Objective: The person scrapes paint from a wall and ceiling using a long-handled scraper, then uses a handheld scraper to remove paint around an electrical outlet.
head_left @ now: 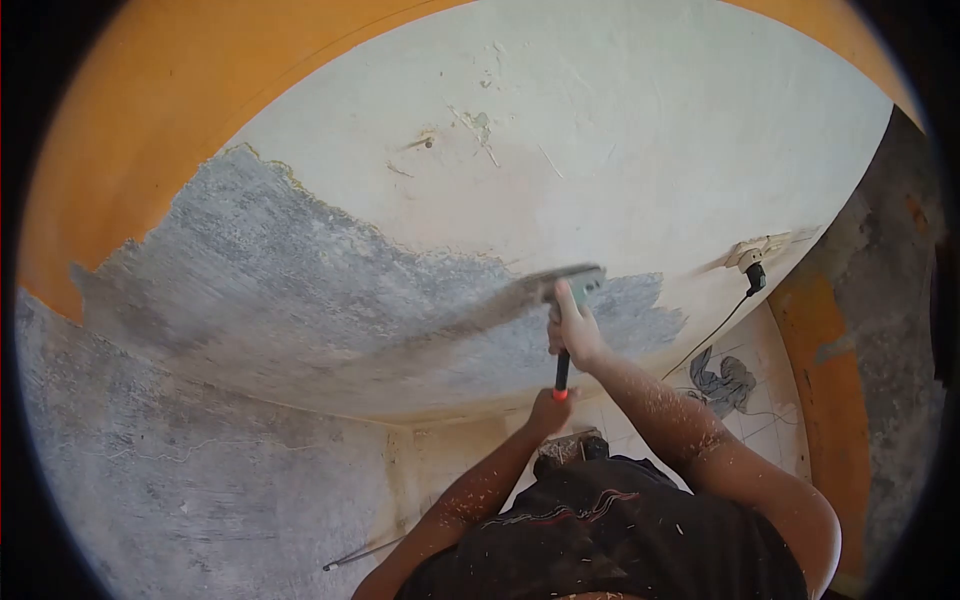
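Grey bare plaster (300, 290) shows where white paint (620, 130) has come off the wall, ragged edge running from upper left down toward the middle. Scraper (566, 300) is pressed flat against the wall right at that edge, blade (570, 278) up, red and black handle (562, 372) pointing down. Right hand (574, 325) has its grip closed around the upper handle just under the blade, one finger lying up along the blade's back. Left hand (552, 408) has its grip closed on the bottom end of the handle, just below the right hand. Both forearms are speckled with pale dust and flakes. Black shirt (620, 540) near the bottom of view, also flecked. Orange painted band (150, 110) curves over the white area at far left and top. Right of the hands, a wall socket (757, 250) with a black plug and cable (715, 335) hanging down. Dark cloth-like heap (722, 383) on the tiled floor (770, 350) lower right. Thin rod (362, 552) lies near bottom left.
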Motion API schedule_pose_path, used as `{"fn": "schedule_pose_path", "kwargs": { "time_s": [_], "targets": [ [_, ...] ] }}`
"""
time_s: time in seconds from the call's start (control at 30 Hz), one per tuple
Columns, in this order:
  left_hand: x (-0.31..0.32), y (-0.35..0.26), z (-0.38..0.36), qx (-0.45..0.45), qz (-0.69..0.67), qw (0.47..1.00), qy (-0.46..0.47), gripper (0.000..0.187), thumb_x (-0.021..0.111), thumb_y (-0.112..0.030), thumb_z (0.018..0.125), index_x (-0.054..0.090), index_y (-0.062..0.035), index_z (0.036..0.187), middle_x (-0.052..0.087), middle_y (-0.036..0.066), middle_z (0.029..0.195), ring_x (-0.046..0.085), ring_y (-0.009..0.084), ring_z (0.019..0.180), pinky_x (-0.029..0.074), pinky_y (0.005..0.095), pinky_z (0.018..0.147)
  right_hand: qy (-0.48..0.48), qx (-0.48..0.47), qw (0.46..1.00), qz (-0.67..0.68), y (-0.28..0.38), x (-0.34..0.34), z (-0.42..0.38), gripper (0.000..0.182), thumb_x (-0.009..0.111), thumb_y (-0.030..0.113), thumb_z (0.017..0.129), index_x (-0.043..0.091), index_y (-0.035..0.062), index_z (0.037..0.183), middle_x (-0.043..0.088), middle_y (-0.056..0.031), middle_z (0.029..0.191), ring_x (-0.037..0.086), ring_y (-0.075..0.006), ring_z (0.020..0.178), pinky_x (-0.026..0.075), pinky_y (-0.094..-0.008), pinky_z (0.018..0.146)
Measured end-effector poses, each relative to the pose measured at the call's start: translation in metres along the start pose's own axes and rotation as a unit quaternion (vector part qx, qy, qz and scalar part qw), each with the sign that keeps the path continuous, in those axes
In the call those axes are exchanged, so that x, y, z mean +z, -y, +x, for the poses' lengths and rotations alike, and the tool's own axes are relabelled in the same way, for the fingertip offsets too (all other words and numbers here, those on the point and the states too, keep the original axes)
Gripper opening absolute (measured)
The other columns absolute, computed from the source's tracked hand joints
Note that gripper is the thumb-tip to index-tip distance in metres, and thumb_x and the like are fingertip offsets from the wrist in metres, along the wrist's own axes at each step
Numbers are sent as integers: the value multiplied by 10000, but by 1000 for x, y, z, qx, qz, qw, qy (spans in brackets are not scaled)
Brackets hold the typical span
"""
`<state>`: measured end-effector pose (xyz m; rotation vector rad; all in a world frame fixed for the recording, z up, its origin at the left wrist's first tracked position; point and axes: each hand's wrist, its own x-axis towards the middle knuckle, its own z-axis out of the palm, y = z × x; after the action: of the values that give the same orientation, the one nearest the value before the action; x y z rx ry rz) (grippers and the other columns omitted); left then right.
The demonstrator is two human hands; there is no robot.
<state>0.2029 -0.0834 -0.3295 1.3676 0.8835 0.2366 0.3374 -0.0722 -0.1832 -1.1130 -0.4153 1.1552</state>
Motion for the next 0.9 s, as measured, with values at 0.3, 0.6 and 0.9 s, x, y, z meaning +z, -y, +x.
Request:
{"fn": "schedule_pose_path", "kwargs": {
  "time_s": [0.3, 0.6, 0.9],
  "targets": [
    [-2, 58, -53, 14, 190, 970, -151, 322, 605, -291, 812, 464, -25, 925, 560, 183, 709, 578, 339, 675, 439, 393, 612, 142, -77, 975, 149, -73, -38, -46, 434, 494, 208, 794, 375, 44, 1178, 450, -47, 935, 483, -157, 799, 414, -307, 732],
    [10, -2, -47, -24, 195, 979, -55, 299, 585, -316, 820, 545, -20, 815, 559, 89, 701, 547, 194, 660, 425, 334, 609, 68, 27, 989, 132, -69, -42, -22, 292, 557, 286, 855, 438, 104, 660, 350, 61, 519, 310, -65, 427, 242, -230, 412],
    [30, 32, -35, -140, -122, 983, 3, 283, 558, -277, 859, 499, -100, 647, 471, -22, 527, 442, 84, 444, 333, 256, 418, 115, 166, 979, 7, -57, -22, 3, 503, 518, 469, 853, 332, 145, 517, 293, 26, 444, 283, -95, 368, 213, -260, 368]
  ]
}}
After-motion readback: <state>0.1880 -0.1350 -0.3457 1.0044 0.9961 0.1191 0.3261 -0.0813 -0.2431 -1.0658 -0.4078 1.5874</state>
